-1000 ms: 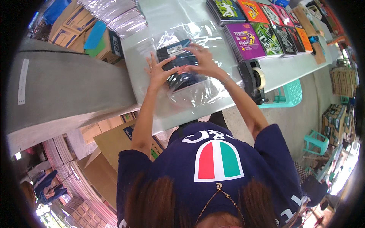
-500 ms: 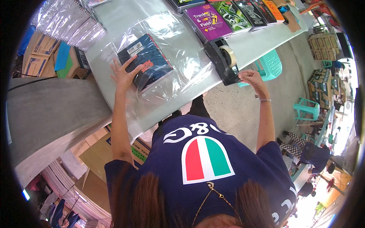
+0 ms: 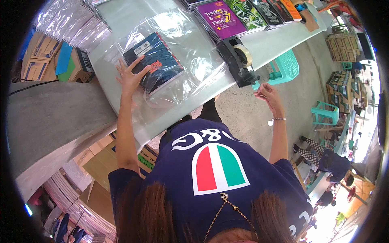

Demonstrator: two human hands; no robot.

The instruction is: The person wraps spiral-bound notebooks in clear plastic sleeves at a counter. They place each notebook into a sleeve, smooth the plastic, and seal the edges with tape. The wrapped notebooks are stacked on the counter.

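A dark blue spiral notebook [image 3: 156, 67] lies on a sheet of clear plastic film [image 3: 198, 60], whose edges spread out around it. My left hand [image 3: 131, 77] is open, with fingers spread; index finger and thumb rest on the notebook's cover, the others over the film beside it. A black tape dispenser [image 3: 233, 60] holding a tape roll [image 3: 243, 56] stands at the table's edge, right of the film. Just beyond its cutting end, my right hand [image 3: 269, 96] pinches the end of a strip of tape, which is thin and hard to see.
Several sports-themed notebooks [image 3: 221, 20] lie in a row along the far side of the pale table [image 3: 121, 18]. Film-wrapped spiral notebooks [image 3: 67, 22] are stacked at far left, near cardboard boxes [image 3: 46, 50]. Green plastic stools [image 3: 287, 67] stand on the floor at right, and a person bends farther off.
My right hand has moved away from the dispenser's cutting end, toward me, still pinched. My left hand stays on the notebook.
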